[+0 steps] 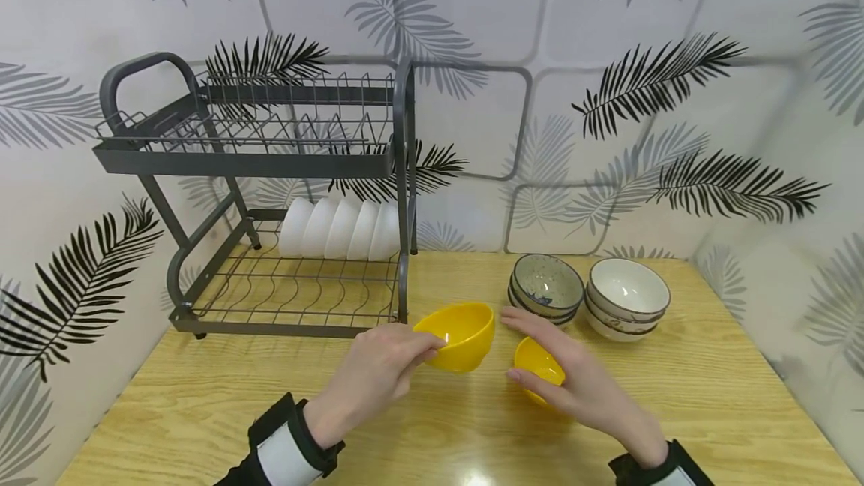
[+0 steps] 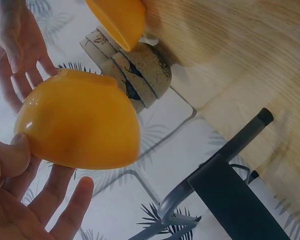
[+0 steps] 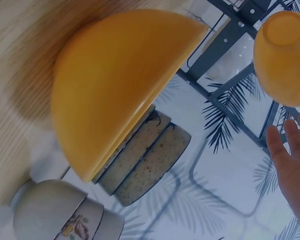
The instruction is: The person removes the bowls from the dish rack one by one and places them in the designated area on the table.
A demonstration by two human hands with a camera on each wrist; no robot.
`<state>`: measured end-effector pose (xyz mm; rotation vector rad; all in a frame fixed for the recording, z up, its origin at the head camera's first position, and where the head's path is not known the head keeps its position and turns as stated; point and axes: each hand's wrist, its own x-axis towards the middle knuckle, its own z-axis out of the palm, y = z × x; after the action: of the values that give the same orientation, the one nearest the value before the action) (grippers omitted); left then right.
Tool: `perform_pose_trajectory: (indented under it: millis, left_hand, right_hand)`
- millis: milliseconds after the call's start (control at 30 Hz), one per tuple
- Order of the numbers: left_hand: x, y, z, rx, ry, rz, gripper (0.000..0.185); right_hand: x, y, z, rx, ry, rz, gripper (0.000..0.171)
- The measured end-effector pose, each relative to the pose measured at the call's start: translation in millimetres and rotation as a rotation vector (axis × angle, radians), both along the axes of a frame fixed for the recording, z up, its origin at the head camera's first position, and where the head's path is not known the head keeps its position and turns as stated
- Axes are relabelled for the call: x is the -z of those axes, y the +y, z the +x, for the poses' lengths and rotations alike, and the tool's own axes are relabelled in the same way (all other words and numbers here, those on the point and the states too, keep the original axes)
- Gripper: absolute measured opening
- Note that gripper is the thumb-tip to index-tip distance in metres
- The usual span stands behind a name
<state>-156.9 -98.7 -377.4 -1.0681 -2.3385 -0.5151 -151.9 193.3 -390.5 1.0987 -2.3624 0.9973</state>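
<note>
Yellow and glossy, a rounded bowl (image 1: 466, 343) is pinched at its left rim by the fingers of my left hand (image 1: 378, 370), my thumb against its wall. I hold it tilted, clear of the pale wood-grain worktop (image 1: 445, 426). In the head view my other left fingers are mostly tucked out of sight; the left wrist view shows them loosely spread.

The fingers of my right hand (image 1: 580, 381) are parted from the thumb and hold nothing. They hide part of a second yellow bowl (image 1: 540, 362) on the worktop, and I cannot tell whether another is nested within it. The right wrist view cuts the held bowl off at its edge.

Behind my right fingers stands a stack of speckled grey bowls (image 1: 548, 283), with a stack of dark-rimmed white bowls (image 1: 628, 287) just to its right; a floral pattern shows in the right wrist view.

To my left, a two-tier dark grey metal rack (image 1: 250, 163) carries a row of plain white bowls (image 1: 337, 229) on its lower tier, the rightmost partly behind an upright. My dark sleeves (image 1: 243, 475) run out of frame below.
</note>
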Motion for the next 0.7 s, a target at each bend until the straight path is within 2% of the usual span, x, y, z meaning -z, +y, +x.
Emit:
perform_pose_trajectory:
  millis: [267, 400, 567, 700]
  left_hand:
    - [-0.1, 5.5, 5.6, 0.076, 0.012, -0.054, 0.019]
    - [-4.1, 7.7, 6.0, 0.112, 0.061, -0.106, 0.026]
    - [-5.5, 9.3, 4.9, 0.149, 0.126, -0.166, 0.022]
    - [-3.5, 9.5, 4.2, 0.169, 0.097, -0.17, 0.02]
  right_hand:
    - [2.4, -9.9, -4.1, -0.129, 0.12, -0.054, 0.054]
    - [2.9, -14.6, -6.8, -0.17, 0.169, -0.047, 0.035]
    - [3.1, -17.0, -8.3, -0.223, 0.229, -0.04, 0.014]
    - [5.6, -15.9, -8.3, -0.23, 0.281, -0.015, 0.012]
